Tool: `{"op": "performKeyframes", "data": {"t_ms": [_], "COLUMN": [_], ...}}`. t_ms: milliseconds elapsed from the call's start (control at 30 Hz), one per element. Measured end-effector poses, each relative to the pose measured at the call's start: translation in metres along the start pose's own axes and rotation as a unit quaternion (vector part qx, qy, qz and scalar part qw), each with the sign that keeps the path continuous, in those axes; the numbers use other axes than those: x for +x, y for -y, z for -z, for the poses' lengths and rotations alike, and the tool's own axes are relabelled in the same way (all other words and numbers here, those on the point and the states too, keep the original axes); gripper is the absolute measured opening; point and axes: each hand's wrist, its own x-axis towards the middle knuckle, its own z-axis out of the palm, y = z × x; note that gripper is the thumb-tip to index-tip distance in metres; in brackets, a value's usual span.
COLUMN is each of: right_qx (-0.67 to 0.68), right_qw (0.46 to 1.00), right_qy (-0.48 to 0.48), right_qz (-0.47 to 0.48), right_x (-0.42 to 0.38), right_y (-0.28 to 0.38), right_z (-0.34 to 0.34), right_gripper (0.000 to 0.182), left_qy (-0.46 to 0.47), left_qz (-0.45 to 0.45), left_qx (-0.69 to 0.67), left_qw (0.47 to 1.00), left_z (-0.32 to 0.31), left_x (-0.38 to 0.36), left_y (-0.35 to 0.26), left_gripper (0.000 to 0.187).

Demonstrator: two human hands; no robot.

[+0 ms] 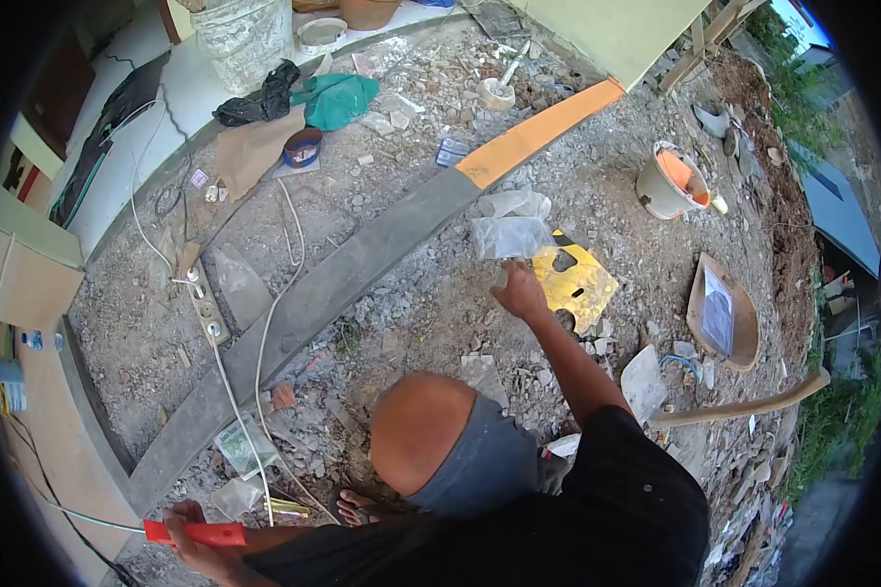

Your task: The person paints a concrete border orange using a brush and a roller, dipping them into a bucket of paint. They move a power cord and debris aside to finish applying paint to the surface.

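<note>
My left hand (191, 538) is wrapped around a red-handled tool (206, 533) at the lower left. A thin pale rod or line runs from its end toward the left edge; I cannot make out its head. My right hand (521, 292) reaches forward over the rubble, its thumb and forefinger apart. Just beyond its fingertips lies a clear plastic bag (509, 238); whether they touch is hard to tell. Beside this hand, a yellow sheet with cut-out holes (573, 284) lies on the ground. A long grey beam (362, 254) with an orange-painted far end (538, 132) crosses the ground diagonally.
A power strip (208, 303) with white cables lies left of the beam. A white bucket (673, 181) with orange inside stands at right, above a wooden tray (722, 313) and a hoe (744, 401). A dark paint can (303, 149) stands at upper left.
</note>
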Motion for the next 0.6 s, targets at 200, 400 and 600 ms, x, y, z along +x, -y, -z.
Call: {"op": "performKeyframes", "data": {"t_ms": [200,400,600], "right_qx": [-0.219,-0.238,-0.213], "right_qw": [0.973,0.967,0.938], "right_qy": [-0.044,0.076,0.230], "right_qz": [0.062,0.047,-0.144], "right_x": [0.113,0.164,0.101], "right_y": [-0.052,-0.087,-0.149], "right_z": [-0.015,-0.042,0.024], "right_gripper": [0.106,0.030,0.089], "left_qy": [0.001,-0.125,0.012], "left_qz": [-0.272,-0.063,-0.109], "left_qx": [0.121,0.000,0.014], "left_qw": [0.955,0.990,0.994], "left_z": [0.081,-0.023,0.110], "left_x": [0.059,-0.017,0.074], "left_y": [0.058,-0.026,0.045], "left_gripper": [0.024,0.017,0.028]}}
